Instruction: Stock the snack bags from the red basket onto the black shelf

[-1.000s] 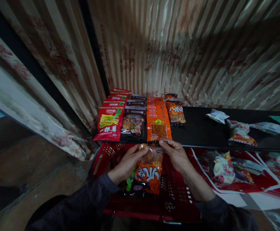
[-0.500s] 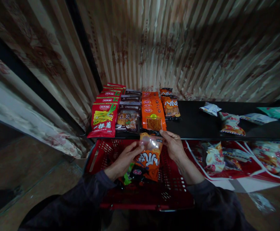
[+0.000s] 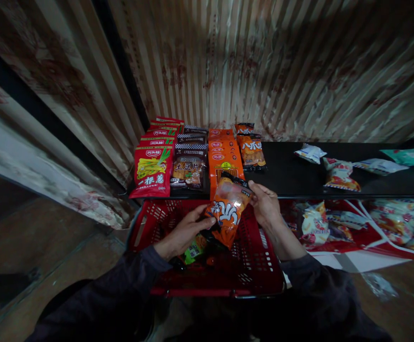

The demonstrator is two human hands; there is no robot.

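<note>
An orange snack bag (image 3: pixel 228 209) with white lettering, turned upside down and tilted, is held between my hands over the red basket (image 3: pixel 260 278). My left hand (image 3: pixel 185 230) pinches its left side. The fingers of my right hand (image 3: pixel 264 202) are closed on its upper right corner. Below it in the basket, a green and black packet (image 3: pixel 194 249) shows in part. Just behind on the black shelf stand two similar orange bags (image 3: pixel 251 151), beside the flat orange packets (image 3: pixel 224 154).
Dark potato-chip packets (image 3: pixel 189 168) and red packets (image 3: pixel 153 173) line the shelf's left end. White bags (image 3: pixel 310 153) and a green bag (image 3: pixel 411 156) lie farther right on the black shelf (image 3: pixel 281 183). Red bags (image 3: pixel 360 242) of snacks stand below. A striped curtain hangs behind.
The orange bag has lifted slightly and tilted, its top end swinging to the right. My right hand has moved a little right and up with it. The view has shifted slightly.
</note>
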